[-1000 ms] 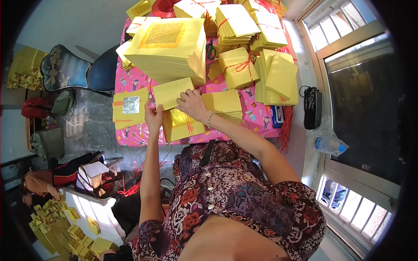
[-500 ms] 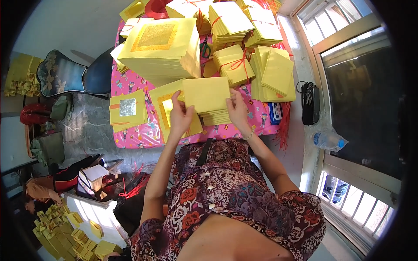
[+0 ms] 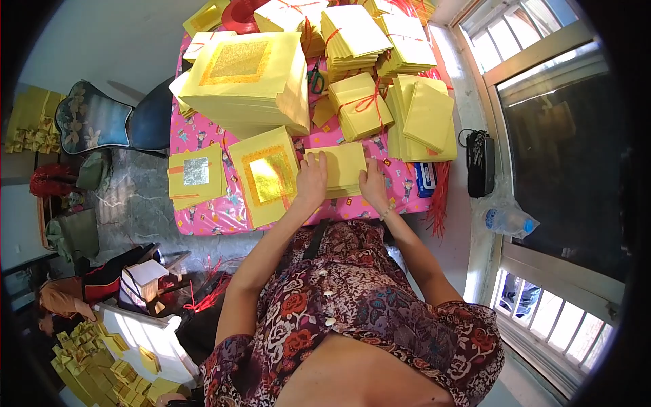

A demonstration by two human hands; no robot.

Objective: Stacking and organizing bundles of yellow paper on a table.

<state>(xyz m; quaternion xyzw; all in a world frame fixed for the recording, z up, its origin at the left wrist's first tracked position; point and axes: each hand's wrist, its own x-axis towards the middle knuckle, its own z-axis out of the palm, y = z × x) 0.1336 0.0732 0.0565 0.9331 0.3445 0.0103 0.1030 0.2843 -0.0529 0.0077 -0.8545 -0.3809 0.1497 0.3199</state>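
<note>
On the left of the pink cloth (image 3: 224,217), a small pile of yellow sheets with a silver square (image 3: 195,175) lies apart from the work. Just right of it sits a larger pile with a gold square (image 3: 268,176), tilted, its lower corner reaching the near table edge.

The left hand (image 3: 310,183) rests flat, fingers spread, on the left end of a plain yellow paper stack (image 3: 342,169). It presses rather than grips. The right hand (image 3: 373,184) lies on the right end of the same stack, fingers curved over the near edge. Whether the thumb closes under the sheets cannot be told. The stack lies near the front of the table, between the gold-square pile and the blue packet (image 3: 425,178).

Risks:
- The stack sits close to the table edge. A pull toward the body may carry loose sheets over the edge.
- Uneven pressure from the two hands may fan or skew the sheets, since nothing binds them.
- The left wrist lies just beside the gold-square pile. A sideways sweep may push that overhanging pile off the cloth.

Behind the hands, the tall pile (image 3: 247,81) and the bundle tied with red string (image 3: 363,105) stand near. A forward shove of the stack may strike them. Scissors (image 3: 316,78) lie between those piles.
</note>
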